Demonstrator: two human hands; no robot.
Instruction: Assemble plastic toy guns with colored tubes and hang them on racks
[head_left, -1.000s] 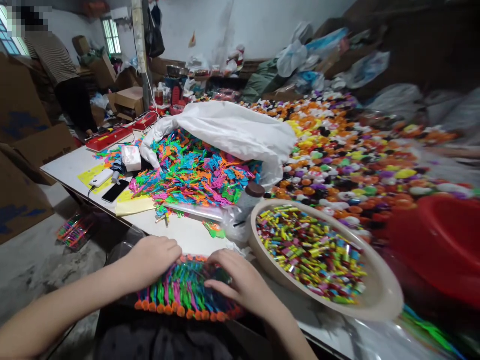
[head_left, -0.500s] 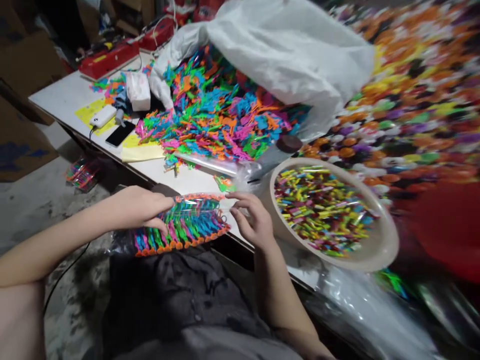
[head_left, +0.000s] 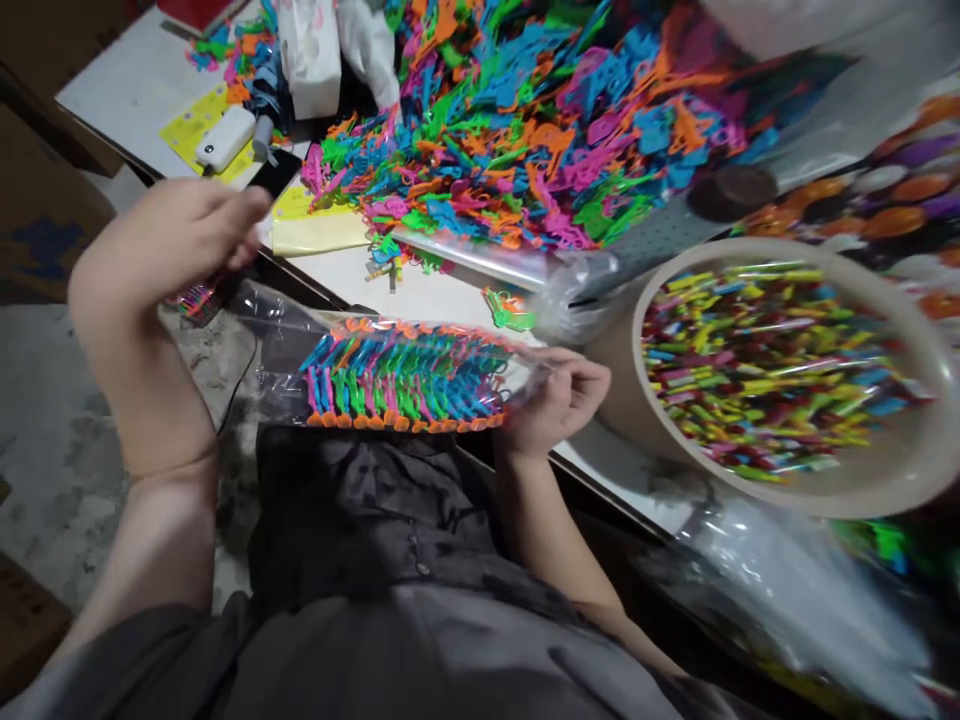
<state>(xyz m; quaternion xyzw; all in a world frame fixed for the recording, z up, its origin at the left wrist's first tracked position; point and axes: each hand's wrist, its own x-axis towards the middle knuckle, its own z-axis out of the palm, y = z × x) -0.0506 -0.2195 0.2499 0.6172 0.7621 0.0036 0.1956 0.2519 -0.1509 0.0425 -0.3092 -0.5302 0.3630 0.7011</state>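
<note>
A clear plastic bag (head_left: 281,350) hangs level in front of my lap, with rows of small pink, green and blue plastic toys (head_left: 405,385) with orange ends inside. My right hand (head_left: 559,400) is closed on the bag's right end. My left hand (head_left: 199,235) is raised beyond the bag's left end, apart from it, near the black phone (head_left: 276,175) at the table edge. Its fingers are pressed together; whether anything is between them I cannot make out.
A beige tub (head_left: 637,340) of small multicoloured pieces stands at the right. Loose colourful toys (head_left: 517,130) are heaped on the white table (head_left: 442,290). A white power bank (head_left: 225,140), a tissue pack (head_left: 310,60) and yellow paper (head_left: 319,232) lie left. Plastic bags (head_left: 810,580) sit lower right.
My left hand has let go of the bag and moved up and left. My right hand has gone from the bag's edge to a closed grip on its right end. The view has shifted closer.
</note>
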